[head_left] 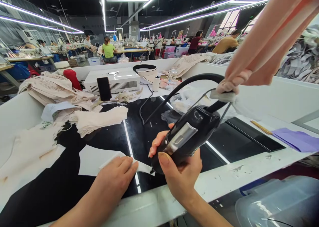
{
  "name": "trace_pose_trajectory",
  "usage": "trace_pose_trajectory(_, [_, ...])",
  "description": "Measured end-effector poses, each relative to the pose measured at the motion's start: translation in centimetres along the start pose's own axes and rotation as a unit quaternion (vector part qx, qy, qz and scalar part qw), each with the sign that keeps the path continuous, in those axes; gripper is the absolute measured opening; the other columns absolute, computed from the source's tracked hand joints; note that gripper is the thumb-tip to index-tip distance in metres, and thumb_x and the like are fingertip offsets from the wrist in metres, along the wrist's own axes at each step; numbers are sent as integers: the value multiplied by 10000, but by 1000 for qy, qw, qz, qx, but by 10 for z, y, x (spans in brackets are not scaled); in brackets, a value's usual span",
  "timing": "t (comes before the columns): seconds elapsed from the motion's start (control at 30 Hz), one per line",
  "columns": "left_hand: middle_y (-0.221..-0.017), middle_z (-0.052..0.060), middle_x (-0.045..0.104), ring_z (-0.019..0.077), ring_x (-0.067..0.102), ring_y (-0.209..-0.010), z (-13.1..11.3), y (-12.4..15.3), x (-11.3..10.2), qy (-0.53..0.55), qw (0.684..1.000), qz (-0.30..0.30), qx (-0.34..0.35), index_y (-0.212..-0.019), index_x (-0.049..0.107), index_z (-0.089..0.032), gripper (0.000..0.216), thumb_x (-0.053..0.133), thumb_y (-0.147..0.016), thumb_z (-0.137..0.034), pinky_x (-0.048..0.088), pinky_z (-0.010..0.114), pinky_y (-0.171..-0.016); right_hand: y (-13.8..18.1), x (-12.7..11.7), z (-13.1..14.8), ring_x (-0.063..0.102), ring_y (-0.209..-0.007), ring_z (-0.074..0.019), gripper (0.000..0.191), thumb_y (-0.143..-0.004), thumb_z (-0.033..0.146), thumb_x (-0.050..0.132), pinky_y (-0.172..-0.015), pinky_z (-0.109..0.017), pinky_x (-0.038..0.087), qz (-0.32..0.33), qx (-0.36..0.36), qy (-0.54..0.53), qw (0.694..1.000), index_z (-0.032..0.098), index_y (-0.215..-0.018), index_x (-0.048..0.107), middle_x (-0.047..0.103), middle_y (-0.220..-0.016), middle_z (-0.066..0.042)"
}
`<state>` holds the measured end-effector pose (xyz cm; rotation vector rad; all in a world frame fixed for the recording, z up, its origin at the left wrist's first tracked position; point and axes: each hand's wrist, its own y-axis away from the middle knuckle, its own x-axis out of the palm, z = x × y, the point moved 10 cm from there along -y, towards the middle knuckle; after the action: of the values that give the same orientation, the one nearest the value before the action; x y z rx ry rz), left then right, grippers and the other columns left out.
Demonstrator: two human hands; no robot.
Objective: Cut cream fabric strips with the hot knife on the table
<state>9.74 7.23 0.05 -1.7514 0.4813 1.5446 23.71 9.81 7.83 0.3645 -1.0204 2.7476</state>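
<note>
My right hand (179, 169) is closed around a black hand-held power tool (185, 137) with a shiny metal plate on its side. The tool tilts down to the left, and its lower end meets the narrow tip of a white fabric piece (91, 160). My left hand (116, 174) rests on that piece with fingers bent and together, pressing its folded edge close to the tool. Underneath is a glossy black work surface (144, 147). A thick black cable (191, 77) arches from the tool's top. Knotted pink cloth (261, 44) suspends the tool from above.
Stacked beige fabric pieces (99, 119) lie at left, beside larger beige cloth (25, 154). A phone (104, 88) leans on a white vented box (114, 79). Purple cloth (296, 139) and a yellow-brown stick (261, 127) lie at right. A translucent bin (279, 200) stands below. People work behind.
</note>
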Motion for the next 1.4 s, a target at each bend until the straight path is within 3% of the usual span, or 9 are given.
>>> trace_pose_trajectory(0.07, [-1100, 125, 709, 298, 726, -966, -8, -1, 2, -43, 999, -10, 15, -1265, 539, -135, 318, 575, -952, -92, 650, 464, -808, 2, 0, 0, 652, -625, -152, 401, -843, 202, 772, -537, -274, 597, 0, 3, -1, 1000, 294, -1184, 581, 679, -856, 21])
trace_pose_trajectory(0.17, [-1119, 159, 716, 335, 727, -1006, -14, 0, 5, -73, 997, -28, 21, -1284, 539, -130, 385, 676, -961, -288, 627, 522, -857, 3, 1, -1, 657, -623, -149, 407, -847, 194, 766, -548, -274, 602, 3, 7, -1, 1000, 295, -1196, 585, 679, -864, 21])
trace_pose_trajectory(0.4, [-1222, 194, 719, 335, 721, -1106, -19, 5, 7, -97, 994, -53, 18, -1317, 563, -127, 560, 746, -920, -478, 604, 476, -926, -17, 10, -10, 618, -577, -135, 289, -863, 308, 785, -494, -256, 567, 3, 3, -50, 999, 270, -1076, 592, 666, -828, 23])
trace_pose_trajectory(0.67, [-1237, 188, 720, 327, 716, -1134, -19, 5, 8, -96, 994, -55, 5, -1307, 588, -140, 550, 740, -920, -500, 607, 466, -946, -25, 27, -32, 604, -568, -107, 281, -876, 334, 783, -514, -230, 554, 33, 25, -97, 994, 276, -1054, 573, 661, -840, 45])
trace_pose_trajectory(1.07, [-1256, 189, 713, 331, 705, -1161, -19, 6, 10, -81, 995, -60, 4, -1309, 591, -133, 560, 739, -918, -505, 611, 479, -961, -25, 32, -37, 609, -579, -101, 245, -900, 283, 754, -530, -233, 561, 33, 35, -120, 992, 277, -1072, 580, 671, -852, 49])
trace_pose_trajectory(1.4, [-1214, 198, 730, 326, 723, -1131, -20, 6, 1, -77, 992, -94, 20, -1270, 612, -122, 436, 590, -1015, -474, 629, 459, -935, -24, 41, -42, 587, -574, -98, 232, -887, 258, 744, -500, -218, 536, 40, 41, -108, 992, 277, -1010, 548, 659, -831, 62])
